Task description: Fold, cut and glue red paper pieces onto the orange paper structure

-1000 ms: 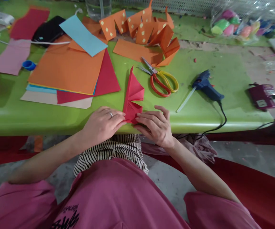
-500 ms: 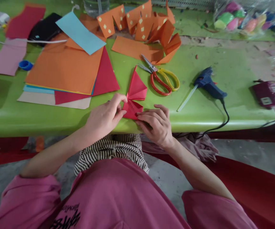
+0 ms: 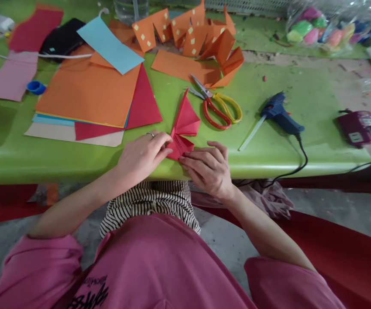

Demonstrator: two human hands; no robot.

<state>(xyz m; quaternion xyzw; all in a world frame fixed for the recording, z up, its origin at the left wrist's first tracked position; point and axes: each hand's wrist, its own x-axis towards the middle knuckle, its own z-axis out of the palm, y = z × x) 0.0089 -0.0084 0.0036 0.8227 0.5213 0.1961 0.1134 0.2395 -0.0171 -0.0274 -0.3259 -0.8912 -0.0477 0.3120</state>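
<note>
The folded red paper shape point(image 3: 184, 126) lies at the near edge of the green desk point(image 3: 269, 148), in front of the person's body; its far part fans up into a pointed triangle, its near part is a smaller pleated wedge, and the two meet at a narrow waist.

The left hand point(image 3: 142, 156), with a ring on one finger, is closed in a pinch on that waist from the left side; its fingertips touch the paper where the pleats gather. The right hand point(image 3: 209, 169) rests at the desk's edge with its fingers bent; its fingertips press on the near corner of the red shape; the thumb is hidden, so I cannot tell whether this hand grips the paper or only holds it down.

Just beyond the shape lie scissors with one red and one yellow handle point(image 3: 217, 107), blades pointing away to the left; to the right of them, well apart from the hands, a blue glue gun point(image 3: 280, 113) lies on its side with its black cord running over the desk's edge. Left of the shape is a stack of coloured sheets topped by a large orange sheet point(image 3: 88, 92), with a light blue paper strip point(image 3: 110, 43) across its far corner; beyond the scissors stands a zigzag of folded orange card point(image 3: 201, 34) dotted with pale squares.
</note>
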